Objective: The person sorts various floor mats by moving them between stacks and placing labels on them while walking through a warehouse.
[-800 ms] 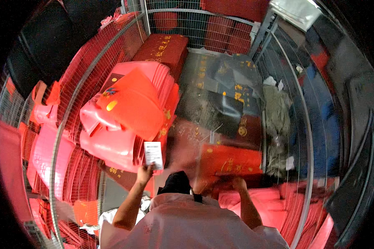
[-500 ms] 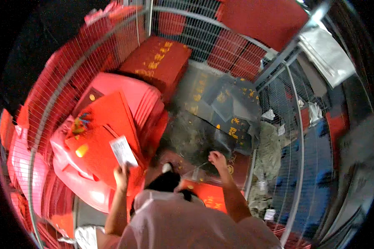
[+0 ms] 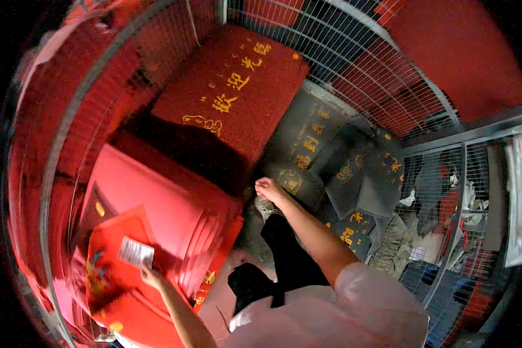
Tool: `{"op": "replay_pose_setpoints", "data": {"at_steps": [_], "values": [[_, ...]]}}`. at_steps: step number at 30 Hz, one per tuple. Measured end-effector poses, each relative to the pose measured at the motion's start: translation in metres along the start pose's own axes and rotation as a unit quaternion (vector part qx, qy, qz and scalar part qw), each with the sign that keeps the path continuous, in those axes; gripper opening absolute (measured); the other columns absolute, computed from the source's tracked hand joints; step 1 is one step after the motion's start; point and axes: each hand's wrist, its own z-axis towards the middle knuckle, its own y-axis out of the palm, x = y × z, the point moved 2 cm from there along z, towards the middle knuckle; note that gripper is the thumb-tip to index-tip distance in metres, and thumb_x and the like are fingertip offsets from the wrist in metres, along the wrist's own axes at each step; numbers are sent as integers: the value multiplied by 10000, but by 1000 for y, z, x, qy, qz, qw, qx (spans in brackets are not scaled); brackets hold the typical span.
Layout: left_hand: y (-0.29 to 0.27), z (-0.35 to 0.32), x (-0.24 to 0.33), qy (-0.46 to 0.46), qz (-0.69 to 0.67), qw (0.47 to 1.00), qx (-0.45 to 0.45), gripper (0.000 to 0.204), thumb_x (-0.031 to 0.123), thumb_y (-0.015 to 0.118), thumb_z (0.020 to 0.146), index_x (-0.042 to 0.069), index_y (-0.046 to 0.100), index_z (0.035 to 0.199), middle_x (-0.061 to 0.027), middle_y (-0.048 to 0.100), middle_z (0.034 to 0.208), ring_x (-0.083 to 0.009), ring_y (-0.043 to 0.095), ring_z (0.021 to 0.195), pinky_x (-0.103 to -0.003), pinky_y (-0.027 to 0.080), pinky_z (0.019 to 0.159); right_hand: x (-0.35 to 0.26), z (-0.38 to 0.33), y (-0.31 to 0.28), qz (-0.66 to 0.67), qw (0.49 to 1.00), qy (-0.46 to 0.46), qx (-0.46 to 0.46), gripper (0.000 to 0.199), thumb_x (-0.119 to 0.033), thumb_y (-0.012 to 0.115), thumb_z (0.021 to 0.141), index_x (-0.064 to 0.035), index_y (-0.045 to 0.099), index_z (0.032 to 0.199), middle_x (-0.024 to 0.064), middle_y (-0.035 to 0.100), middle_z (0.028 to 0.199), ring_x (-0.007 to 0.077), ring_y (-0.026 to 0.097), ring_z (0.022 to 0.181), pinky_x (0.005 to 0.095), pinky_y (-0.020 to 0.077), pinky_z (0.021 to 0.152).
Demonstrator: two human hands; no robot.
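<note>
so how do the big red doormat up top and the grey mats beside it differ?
The red bristly doormat lies flat and spread out as one broad rectangle; the grey mats are several, overlapping and tilted in a loose heap. The red one sits against the wire cage wall at the far end; the grey ones lie nearer the right hand. Both carry gold lettering and ornament. The left hand holds a small white slip, away from both.

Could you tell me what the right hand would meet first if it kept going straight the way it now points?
Probably the grey doormats: the right hand points up-left over their near edge. The red doormat lies just beyond. Depth is unclear, so it may pass above them.
</note>
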Motion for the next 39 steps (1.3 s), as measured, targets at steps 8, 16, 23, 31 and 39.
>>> {"op": "replay_pose_setpoints", "data": {"at_steps": [8,16,23,31,39], "values": [[43,-12,44,-65,47,991,103,270,289,532,771,99,459,593,41,337,478,-68,278,367,-238,193,326,-18,194,29,0,964,61,258,646,-274,661,713,-2,361,1216,146,450,1195,267,465,1039,345,394,865],[0,18,-1,-82,56,988,116,293,288,551,735,-5,561,725,-6,472,569,-102,403,428,-241,320,375,-119,185,49,213,968,128,32,566,-292,664,684,-2,457,1123,110,523,1096,240,510,955,334,408,823],[2,-66,27,-154,-90,981,76,204,230,525,741,48,485,657,-12,437,523,-105,398,402,-243,293,360,-286,67,-48,181,967,-131,-119,449,-165,649,724,-60,490,1131,47,505,1144,195,459,1059,350,340,921],[-188,-346,-61,-290,36,948,125,191,100,485,799,26,472,624,-63,467,483,-153,436,350,-274,342,318,-365,-213,-31,-333,840,-407,-134,326,-79,633,722,-17,549,1031,67,574,1012,184,535,930,320,414,821],[-332,-534,-148,-289,294,816,405,282,287,539,689,18,622,698,-174,604,666,-313,597,666,-409,464,638,-309,-386,90,-370,753,-402,-365,399,-93,608,735,25,458,1086,85,500,1076,200,478,978,322,345,874]]}}
